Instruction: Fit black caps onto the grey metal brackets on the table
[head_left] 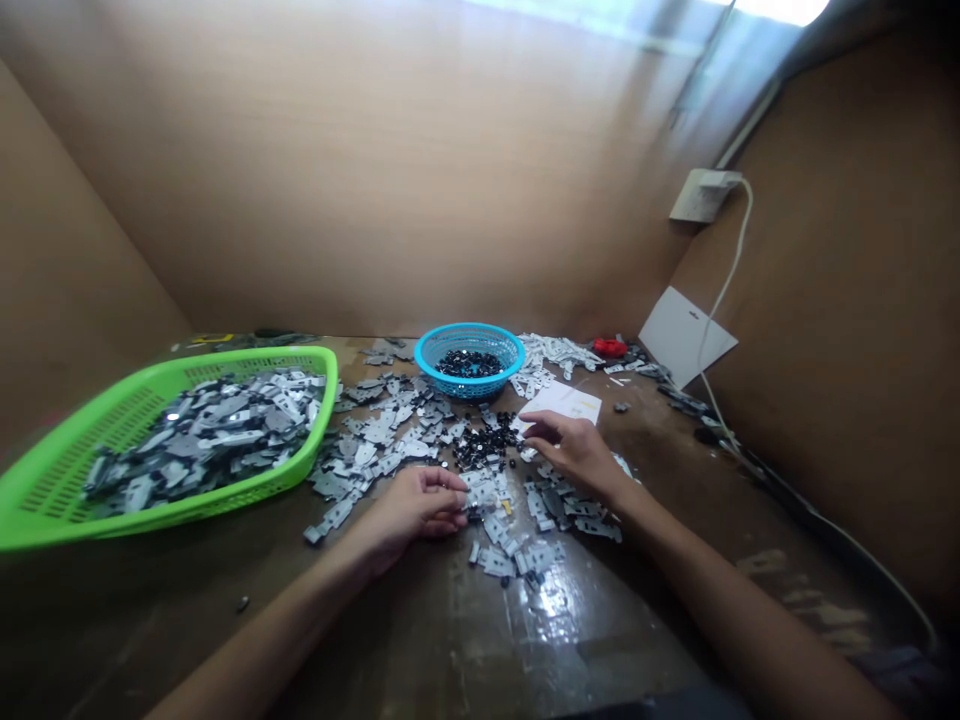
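Observation:
My left hand point(429, 503) is low over the table, fingers curled inward and closed. Its fingertips meet the edge of some flat grey plastic pieces point(484, 490), and what they hold, if anything, I cannot make out. My right hand point(574, 447) reaches in from the right, thumb and fingers bent together in a pinch. The tips are at the right side of a pile of small black parts point(484, 443); anything between them is too small to name. More grey plastic pieces point(585, 510) lie under the right wrist.
A green basket point(330, 400) full of grey and black pieces stands left. Behind the black pile is a blue basket point(519, 352) with black parts inside. Also around are a white card point(574, 402), a red object point(610, 348), and a white cable point(720, 405) along the right wall.

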